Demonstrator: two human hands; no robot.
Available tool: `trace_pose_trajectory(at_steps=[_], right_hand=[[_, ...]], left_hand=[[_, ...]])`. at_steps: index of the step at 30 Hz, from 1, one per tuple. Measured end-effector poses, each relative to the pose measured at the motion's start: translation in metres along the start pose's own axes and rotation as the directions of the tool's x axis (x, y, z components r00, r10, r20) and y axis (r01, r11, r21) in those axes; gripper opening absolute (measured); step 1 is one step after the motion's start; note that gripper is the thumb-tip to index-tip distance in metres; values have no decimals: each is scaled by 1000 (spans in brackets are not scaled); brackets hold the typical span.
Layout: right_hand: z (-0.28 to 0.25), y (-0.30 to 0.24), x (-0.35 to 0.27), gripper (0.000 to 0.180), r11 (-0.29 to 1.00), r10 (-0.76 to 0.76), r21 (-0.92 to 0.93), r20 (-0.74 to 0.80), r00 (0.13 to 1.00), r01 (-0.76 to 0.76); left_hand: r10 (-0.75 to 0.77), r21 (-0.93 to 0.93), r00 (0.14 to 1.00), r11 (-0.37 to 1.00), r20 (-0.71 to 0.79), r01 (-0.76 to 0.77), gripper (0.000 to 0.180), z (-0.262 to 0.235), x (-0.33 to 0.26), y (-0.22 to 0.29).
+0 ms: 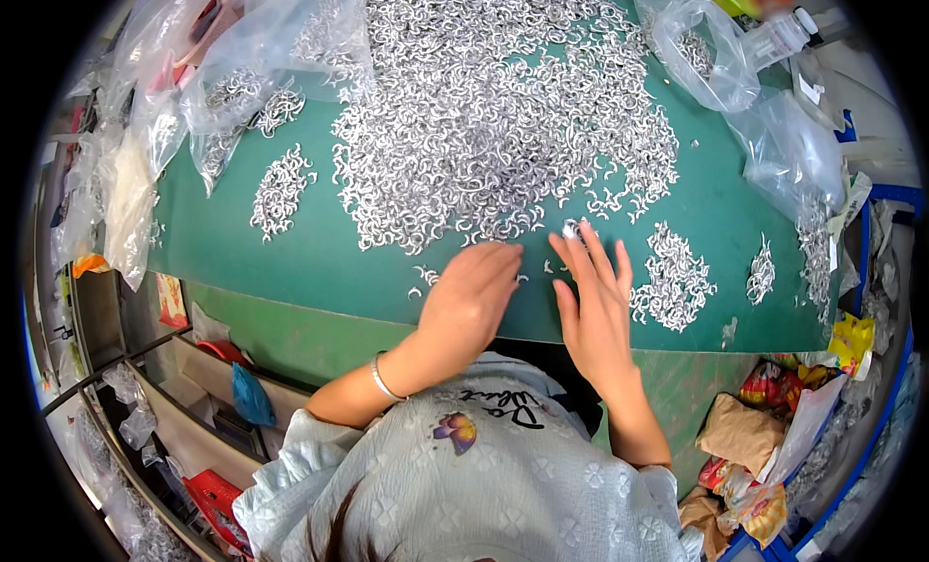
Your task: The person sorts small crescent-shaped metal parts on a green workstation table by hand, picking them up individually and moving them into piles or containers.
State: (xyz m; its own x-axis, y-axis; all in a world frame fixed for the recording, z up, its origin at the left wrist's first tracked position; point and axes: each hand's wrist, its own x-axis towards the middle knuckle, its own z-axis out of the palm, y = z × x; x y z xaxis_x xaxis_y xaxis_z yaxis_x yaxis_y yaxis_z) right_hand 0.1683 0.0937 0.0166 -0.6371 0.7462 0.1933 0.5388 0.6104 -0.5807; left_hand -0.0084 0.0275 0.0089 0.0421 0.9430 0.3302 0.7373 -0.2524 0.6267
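A large heap of small silvery crescent-shaped metal pieces (484, 117) covers much of the green table (319, 262). At the heap's near edge is my left hand (469, 291), its fingers bent and drawn together; whatever they may hold is hidden beneath them. A few loose crescents lie beside it. To its right, my right hand (595, 310) rests over the table with fingers apart, and something white wraps one fingertip (572, 230). Just right of that hand lies a smaller pile of crescents (673, 277).
Another small pile (283, 192) sits at left, and a tiny one (761, 270) at right. Clear plastic bags of crescents (232, 98) stand at far left, with another bag (711, 64) at far right. Open drawers (203, 398) are below left; snack packets (764, 388) sit below right.
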Motion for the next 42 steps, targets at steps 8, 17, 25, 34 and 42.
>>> trace_pose_trajectory(at_steps=[8,17,25,34,42], right_hand=[[-5,-5,-2,45,996,28,-88,152,988,-14],[-16,-2,-24,44,999,9,46,91,996,-14],[-10,10,-22,36,990,104,-96,-44,994,-107],[-9,7,-25,33,996,74,-38,-49,996,-76],[-5,3,-21,33,999,33,-33,12,999,-33]], left_hand=[[-37,-20,998,999,54,38,30,-2,-9,3],[-4,-25,991,1000,133,8,46,12,-9,8],[-8,-102,990,995,139,22,51,15,-5,18],[6,-158,986,987,166,21,50,14,-5,17],[33,-84,979,996,203,-16,48,16,-9,21]])
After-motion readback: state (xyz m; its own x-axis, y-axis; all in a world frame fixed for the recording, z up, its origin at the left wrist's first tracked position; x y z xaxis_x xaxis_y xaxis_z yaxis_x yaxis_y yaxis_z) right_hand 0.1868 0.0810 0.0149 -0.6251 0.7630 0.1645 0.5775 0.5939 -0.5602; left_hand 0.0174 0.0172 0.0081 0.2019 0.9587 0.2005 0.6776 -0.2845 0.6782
